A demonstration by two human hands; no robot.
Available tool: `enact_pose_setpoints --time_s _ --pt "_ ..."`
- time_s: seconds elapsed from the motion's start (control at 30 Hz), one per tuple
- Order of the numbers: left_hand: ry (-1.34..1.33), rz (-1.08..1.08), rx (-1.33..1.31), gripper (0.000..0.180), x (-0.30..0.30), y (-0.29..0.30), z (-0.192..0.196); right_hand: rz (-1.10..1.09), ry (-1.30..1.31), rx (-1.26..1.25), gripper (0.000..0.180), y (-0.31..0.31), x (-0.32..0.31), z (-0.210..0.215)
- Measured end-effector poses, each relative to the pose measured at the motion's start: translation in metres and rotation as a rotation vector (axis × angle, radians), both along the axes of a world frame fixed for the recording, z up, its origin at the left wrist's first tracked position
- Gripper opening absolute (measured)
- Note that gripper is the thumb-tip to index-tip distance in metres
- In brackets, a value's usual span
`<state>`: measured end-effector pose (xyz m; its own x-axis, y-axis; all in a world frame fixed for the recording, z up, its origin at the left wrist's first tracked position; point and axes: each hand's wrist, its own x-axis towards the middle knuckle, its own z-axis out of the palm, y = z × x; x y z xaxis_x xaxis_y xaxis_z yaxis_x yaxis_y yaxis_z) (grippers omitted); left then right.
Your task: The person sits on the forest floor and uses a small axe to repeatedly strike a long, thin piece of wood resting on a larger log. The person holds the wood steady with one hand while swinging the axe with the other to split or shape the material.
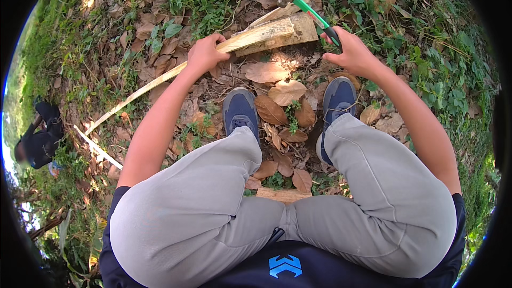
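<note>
The left hand (205, 55) at eleven o'clock grips a long wooden strip (258, 36), the right hand (350, 53) at one loosely holds a hammer (316, 16), whose off-centre knock could skid the strip off the wooden block (307, 30) near twelve.

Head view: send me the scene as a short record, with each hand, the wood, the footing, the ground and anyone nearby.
Left hand: left hand gripping the long wooden strip
Right hand: right hand holding the green-and-black-handled hammer
Hammer head: near the tip of a shorter wooden piece; contact unclear
Strip: one end over the wooden block, the other reaching out to the left
Footing: blue-and-gray shoes apart, block beyond them
Ground: dry leaves and green plants
Nearby: another person at far left
</note>
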<state>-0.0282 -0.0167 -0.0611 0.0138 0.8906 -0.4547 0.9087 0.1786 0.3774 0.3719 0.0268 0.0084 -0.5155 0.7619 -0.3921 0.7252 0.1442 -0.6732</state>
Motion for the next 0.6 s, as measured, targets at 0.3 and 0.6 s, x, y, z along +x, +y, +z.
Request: enact_pose_setpoints --time_s 0.3,0.6 --pt "-0.400 0.025 0.122 0.042 0.013 -0.014 0.016 -0.016 0.018 0.028 0.046 -0.014 0.005 -0.004" --pt "-0.730 0.007 0.114 0.028 0.044 0.007 0.026 -0.017 0.089 0.071 0.040 -0.015 0.000 -0.003"
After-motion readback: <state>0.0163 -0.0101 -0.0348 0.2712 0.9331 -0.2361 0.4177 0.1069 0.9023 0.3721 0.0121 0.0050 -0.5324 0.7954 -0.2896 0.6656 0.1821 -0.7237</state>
